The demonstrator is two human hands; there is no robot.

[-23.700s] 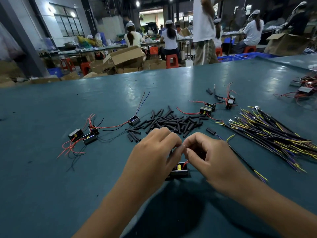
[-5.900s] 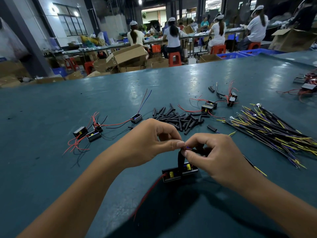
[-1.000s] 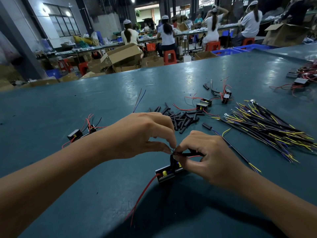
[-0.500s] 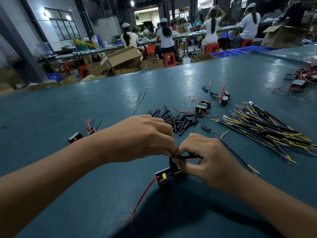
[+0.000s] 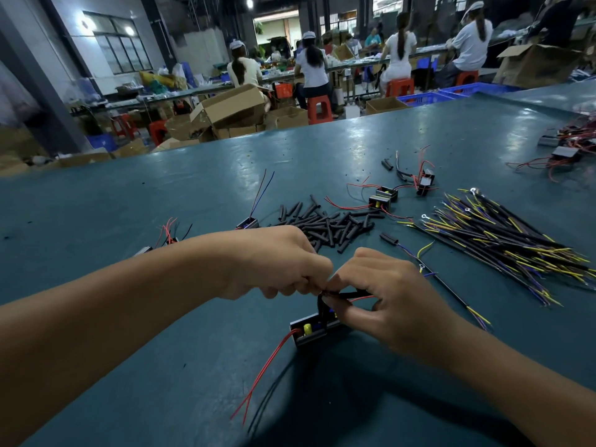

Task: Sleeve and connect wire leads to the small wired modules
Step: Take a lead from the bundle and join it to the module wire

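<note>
I see both hands meeting near the middle of the teal surface (image 5: 161,201), fingertips almost touching each other. The left hand (image 5: 277,266) has its fingers curled together and pinches the end of a thin lead; which lead exactly I cannot tell, because the fingers cover it. The right hand (image 5: 390,301) has its grip clamped on a black sleeve (image 5: 346,295) that lies nearly level between thumb and fingers, with a bit of red wire showing just under it. Directly below the fingers, resting on the surface, is the small black module (image 5: 308,332) with a yellow part on top; a red lead (image 5: 264,372) and a dark one run from it toward the near edge. Farther away, behind the hands, lies a loose pile of black sleeves (image 5: 329,222). To the right of this pile is a big bundle of black, yellow and purple wire leads (image 5: 503,240), spread like a fan. Between them, a little farther, two more modules (image 5: 383,198) with red wires stand close together. On the left, partly hidden by the left forearm, are other modules with red wires (image 5: 167,232). In the far background people sit on red stools (image 5: 319,108) beside cardboard boxes (image 5: 232,106).
</note>
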